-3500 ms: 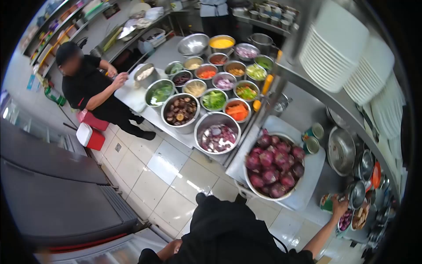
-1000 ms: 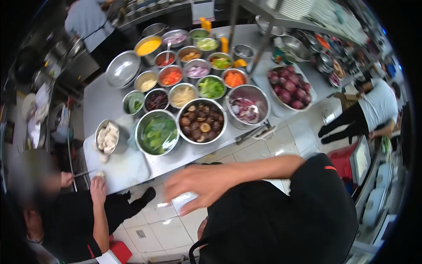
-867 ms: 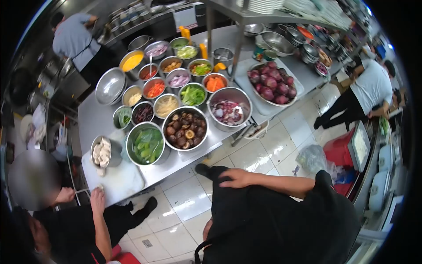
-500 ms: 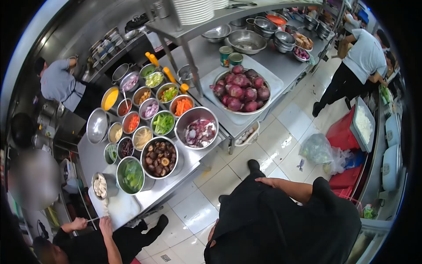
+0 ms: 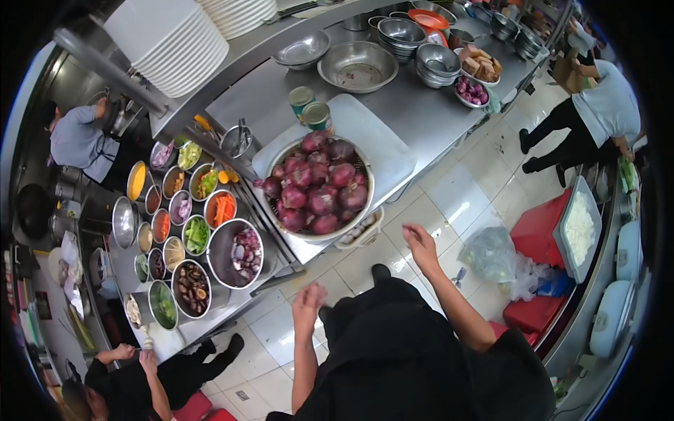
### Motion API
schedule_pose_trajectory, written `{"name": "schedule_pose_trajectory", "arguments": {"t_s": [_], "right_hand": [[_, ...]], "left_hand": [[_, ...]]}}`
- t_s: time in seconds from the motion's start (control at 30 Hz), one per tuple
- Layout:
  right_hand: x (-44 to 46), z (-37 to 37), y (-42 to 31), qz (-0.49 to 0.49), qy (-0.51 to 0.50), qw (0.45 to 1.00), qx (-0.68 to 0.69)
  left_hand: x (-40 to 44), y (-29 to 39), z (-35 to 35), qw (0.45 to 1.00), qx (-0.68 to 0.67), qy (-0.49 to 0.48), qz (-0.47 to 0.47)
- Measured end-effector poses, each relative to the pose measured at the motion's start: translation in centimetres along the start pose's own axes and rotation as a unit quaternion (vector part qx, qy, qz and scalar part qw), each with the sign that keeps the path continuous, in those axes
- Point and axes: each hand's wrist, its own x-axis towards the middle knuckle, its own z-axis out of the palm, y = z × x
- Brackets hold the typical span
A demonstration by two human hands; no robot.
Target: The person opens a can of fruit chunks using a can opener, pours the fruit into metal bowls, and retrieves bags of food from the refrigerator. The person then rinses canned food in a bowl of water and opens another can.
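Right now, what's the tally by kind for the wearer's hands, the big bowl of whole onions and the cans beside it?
Left hand and right hand: 2
Big onion bowl: 1
Cans: 2
Total: 5

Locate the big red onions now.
Head view, just left of centre: the big red onions are heaped in a bowl on the white board, next to two cans.

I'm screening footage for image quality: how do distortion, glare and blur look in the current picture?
Head view: strong fisheye curvature, with black corners; head view: bright glare patches on the floor tiles; head view: the left hand looks slightly blurred, while the red onions are fairly crisp.
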Motion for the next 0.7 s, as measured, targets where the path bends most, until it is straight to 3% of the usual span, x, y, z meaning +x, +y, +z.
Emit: {"name": "schedule_pose_trajectory", "arguments": {"t_s": [0.1,0.23,0.37,0.5,0.7], "right_hand": [[5.8,2.4,-5.9,-0.042,-0.056,0.994,0.084],[10.6,6.6,-9.0,-0.025,-0.059,0.998,-0.022],[10.8,6.9,-9.1,-0.009,-0.056,0.996,-0.068],[10.6,7.3,-8.3,0.022,-0.098,0.994,0.046],[8.7,8.6,-8.0,0.070,-0.200,0.973,0.095]], "left_hand": [[2.4,6.5,4.6,0.990,-0.136,0.015,0.027],[4.8,10.2,7.5,0.973,-0.226,0.025,0.037],[7.5,8.5,7.5,0.979,-0.180,0.077,0.057],[8.6,8.3,7.4,0.946,-0.267,0.148,0.113],[10.3,8.0,4.0,0.944,-0.236,0.198,0.116]]}}
